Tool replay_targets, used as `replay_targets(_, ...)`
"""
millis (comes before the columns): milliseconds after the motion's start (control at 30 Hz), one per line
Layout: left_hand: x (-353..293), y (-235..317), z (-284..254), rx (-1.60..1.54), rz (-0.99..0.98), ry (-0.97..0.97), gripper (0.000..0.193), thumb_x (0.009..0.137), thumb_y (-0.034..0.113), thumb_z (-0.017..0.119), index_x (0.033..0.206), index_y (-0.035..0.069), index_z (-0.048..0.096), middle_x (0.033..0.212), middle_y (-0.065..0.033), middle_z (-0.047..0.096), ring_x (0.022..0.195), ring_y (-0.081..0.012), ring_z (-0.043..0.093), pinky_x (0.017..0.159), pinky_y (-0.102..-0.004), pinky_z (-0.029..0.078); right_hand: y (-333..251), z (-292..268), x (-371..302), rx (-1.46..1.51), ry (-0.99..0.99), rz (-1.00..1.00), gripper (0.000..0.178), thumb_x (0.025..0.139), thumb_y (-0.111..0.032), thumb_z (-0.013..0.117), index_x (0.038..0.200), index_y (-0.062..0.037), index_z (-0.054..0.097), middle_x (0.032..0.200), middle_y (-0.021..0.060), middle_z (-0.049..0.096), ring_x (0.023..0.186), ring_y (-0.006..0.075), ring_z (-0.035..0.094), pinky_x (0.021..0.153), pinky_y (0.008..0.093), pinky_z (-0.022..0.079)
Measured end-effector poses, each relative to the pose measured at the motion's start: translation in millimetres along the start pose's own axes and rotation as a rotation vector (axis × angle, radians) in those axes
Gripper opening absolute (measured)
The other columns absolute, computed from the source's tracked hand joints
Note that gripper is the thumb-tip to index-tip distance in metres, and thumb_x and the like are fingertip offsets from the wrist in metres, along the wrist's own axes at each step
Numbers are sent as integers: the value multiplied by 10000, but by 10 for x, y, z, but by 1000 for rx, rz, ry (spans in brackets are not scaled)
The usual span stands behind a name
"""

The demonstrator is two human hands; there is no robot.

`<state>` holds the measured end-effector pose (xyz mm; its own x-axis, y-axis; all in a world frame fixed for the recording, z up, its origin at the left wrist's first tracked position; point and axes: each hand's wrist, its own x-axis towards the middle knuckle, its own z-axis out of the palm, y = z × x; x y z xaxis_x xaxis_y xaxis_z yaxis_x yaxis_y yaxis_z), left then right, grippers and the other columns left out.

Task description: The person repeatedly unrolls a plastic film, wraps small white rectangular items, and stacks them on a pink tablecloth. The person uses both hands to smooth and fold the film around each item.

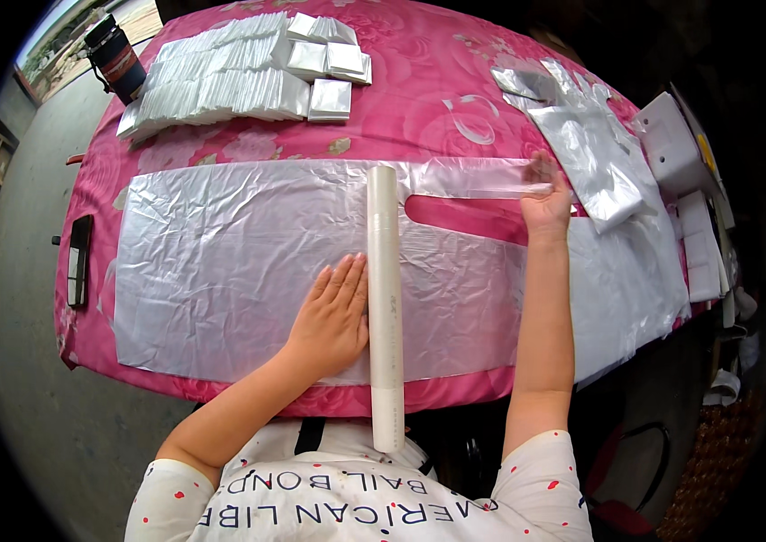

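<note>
A thin, translucent plastic bag (220, 262) with a cut-out between its handle straps lies spread across the table. Across it, pointing away from me, rests a long whitish plastic pipe (385, 307); its near end sticks out past the table edge. My left hand (335, 316) lies flat on the bag, fingers stretched out and fingertips close to the pipe's left side. At the end of the bag's far strap, my right hand (546, 194) has its fingers closed on the plastic; the fingertips are blurred.
Rows of folded plastic packets (220, 77) stand at the far left, beside a dark bottle (116, 59). More plastic bags (590, 163) are heaped on the right, near white boxes (667, 135). A black oblong object (80, 262) lies at the left edge of the pink floral tablecloth (419, 90).
</note>
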<state>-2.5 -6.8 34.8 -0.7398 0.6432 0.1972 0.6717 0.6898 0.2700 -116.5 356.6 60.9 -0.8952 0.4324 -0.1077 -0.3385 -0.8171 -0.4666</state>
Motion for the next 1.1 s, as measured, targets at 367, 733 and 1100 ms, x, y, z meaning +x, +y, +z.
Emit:
replay_targets(367,-17,-11,35,-43,1,47,539,842,187,386,1305,-89,365,1383,-230,343,1316,-323,295,1085,-432,193,463,1784,-937,-579,-439,-267,380,969,-222,353,1271,-5,433,1253,154,515,1189,249,475,1008,342,373)
replay_targets(733,-9,-60,266,118,65,163,567,859,258,392,1313,-80,355,1393,-223,333,1326,-309,289,1081,-441,202,3705,1540,-2338,-1446,-1085,-121,431,890,-224,482,1236,30,447,1240,241,480,1225,366,387,1034,452,261)
replay_targets(1100,-39,-75,369,32,9,251,562,851,224,368,1309,-100,337,1392,-248,315,1330,-350,260,1086,-452,207,2281,1301,-2319,-1436,-1447,-403,516,805,-259,615,1230,1,478,1349,184,394,1288,363,306,1037,444,281)
